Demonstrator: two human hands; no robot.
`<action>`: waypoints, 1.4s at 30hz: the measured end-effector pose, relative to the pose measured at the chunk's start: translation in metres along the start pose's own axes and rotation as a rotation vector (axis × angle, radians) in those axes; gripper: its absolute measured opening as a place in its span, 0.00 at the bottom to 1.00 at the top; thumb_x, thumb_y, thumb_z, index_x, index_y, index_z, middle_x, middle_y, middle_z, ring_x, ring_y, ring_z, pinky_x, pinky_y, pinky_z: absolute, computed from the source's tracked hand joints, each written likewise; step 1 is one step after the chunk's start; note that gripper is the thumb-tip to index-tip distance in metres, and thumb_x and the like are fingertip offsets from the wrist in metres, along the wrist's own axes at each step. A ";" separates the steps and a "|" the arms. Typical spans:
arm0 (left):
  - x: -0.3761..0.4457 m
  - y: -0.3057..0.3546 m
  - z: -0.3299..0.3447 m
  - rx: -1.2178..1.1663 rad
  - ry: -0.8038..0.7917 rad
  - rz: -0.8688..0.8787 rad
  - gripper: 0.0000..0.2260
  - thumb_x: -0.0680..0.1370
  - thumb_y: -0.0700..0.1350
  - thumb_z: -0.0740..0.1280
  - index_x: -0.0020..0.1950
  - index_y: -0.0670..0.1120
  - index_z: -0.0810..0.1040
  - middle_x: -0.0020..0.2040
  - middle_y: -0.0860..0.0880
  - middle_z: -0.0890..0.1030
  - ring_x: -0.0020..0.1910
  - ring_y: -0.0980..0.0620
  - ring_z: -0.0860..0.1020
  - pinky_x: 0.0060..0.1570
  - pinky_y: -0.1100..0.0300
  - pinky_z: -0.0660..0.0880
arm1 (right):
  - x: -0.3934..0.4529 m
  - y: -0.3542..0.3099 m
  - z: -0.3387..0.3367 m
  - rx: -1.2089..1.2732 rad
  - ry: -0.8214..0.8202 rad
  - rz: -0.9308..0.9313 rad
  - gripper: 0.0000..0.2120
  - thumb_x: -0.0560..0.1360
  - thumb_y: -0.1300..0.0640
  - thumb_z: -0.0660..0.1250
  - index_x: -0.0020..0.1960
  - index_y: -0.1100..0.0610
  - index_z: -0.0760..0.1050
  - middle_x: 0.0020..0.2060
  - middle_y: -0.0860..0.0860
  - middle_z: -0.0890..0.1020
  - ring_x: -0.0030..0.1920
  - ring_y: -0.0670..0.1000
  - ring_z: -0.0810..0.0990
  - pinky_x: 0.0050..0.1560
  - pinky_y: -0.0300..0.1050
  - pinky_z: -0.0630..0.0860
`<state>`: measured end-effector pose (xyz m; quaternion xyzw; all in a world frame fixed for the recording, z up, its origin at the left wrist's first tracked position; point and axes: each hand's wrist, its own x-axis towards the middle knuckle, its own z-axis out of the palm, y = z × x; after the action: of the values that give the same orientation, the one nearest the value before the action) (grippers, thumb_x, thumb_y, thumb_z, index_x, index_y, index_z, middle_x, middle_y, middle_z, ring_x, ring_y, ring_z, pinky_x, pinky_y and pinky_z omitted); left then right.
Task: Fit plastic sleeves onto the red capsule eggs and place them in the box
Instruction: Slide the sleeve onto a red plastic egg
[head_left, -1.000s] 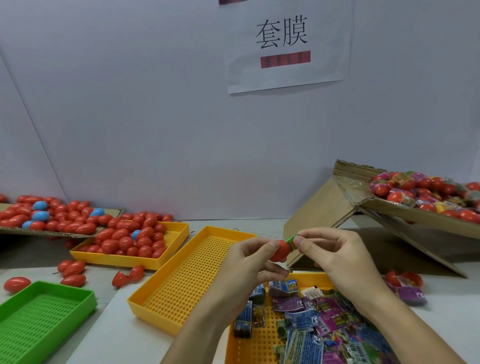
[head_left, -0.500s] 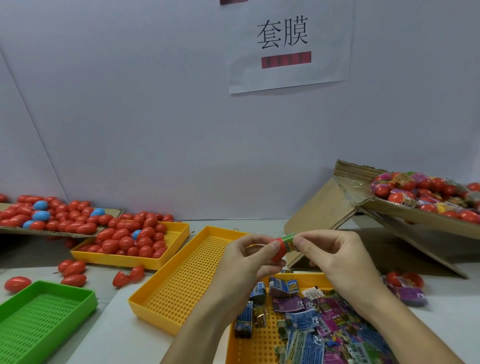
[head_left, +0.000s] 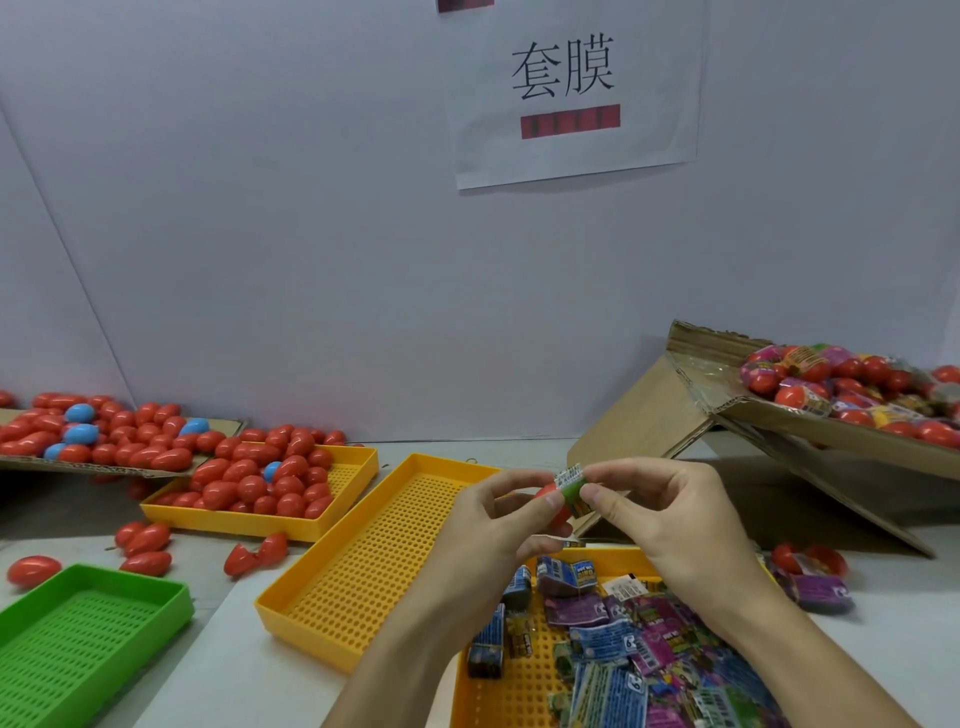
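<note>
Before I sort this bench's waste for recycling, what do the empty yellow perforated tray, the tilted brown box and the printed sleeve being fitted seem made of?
The empty yellow perforated tray: likely moulded rigid plastic, with an even grid of holes and a smooth rim. The tilted brown box: corrugated cardboard, matte, fluting visible at its torn edge. The printed sleeve: apparently thin plastic film, printed with a barcode, pinched by the right hand over the red egg.

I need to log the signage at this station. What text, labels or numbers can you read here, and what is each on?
"套膜": large black characters on the white paper sign taped to the wall.
Red bar under those characters: its print is too blurred to read.
Plastic sleeves in the near yellow tray: a "6" shows on several; the rest is too small.
Green sleeve held by both hands: barcode only, unreadable.
</note>
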<state>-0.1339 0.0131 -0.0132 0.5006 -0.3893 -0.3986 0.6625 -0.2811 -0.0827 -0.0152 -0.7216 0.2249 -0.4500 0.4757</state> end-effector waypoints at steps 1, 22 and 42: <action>0.000 0.000 0.000 -0.006 -0.008 -0.002 0.20 0.67 0.47 0.75 0.58 0.42 0.81 0.44 0.46 0.86 0.44 0.47 0.84 0.42 0.61 0.80 | 0.000 0.000 0.000 -0.003 0.000 -0.005 0.06 0.71 0.61 0.75 0.46 0.50 0.85 0.41 0.46 0.87 0.44 0.44 0.85 0.45 0.35 0.80; 0.002 -0.008 0.003 0.538 0.063 0.237 0.08 0.73 0.46 0.76 0.51 0.51 0.82 0.45 0.52 0.84 0.45 0.57 0.82 0.47 0.60 0.81 | -0.002 -0.001 0.009 0.126 0.036 0.214 0.13 0.65 0.44 0.72 0.42 0.51 0.86 0.37 0.46 0.86 0.38 0.39 0.82 0.32 0.30 0.73; 0.002 -0.008 0.004 0.664 0.107 0.277 0.16 0.67 0.53 0.78 0.51 0.50 0.80 0.44 0.55 0.82 0.44 0.61 0.81 0.46 0.64 0.79 | -0.002 -0.005 0.012 0.145 -0.065 0.254 0.09 0.64 0.40 0.71 0.41 0.40 0.85 0.40 0.43 0.86 0.42 0.37 0.82 0.43 0.37 0.71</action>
<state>-0.1376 0.0084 -0.0200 0.6512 -0.5262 -0.1303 0.5312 -0.2724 -0.0730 -0.0139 -0.6653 0.2660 -0.3774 0.5867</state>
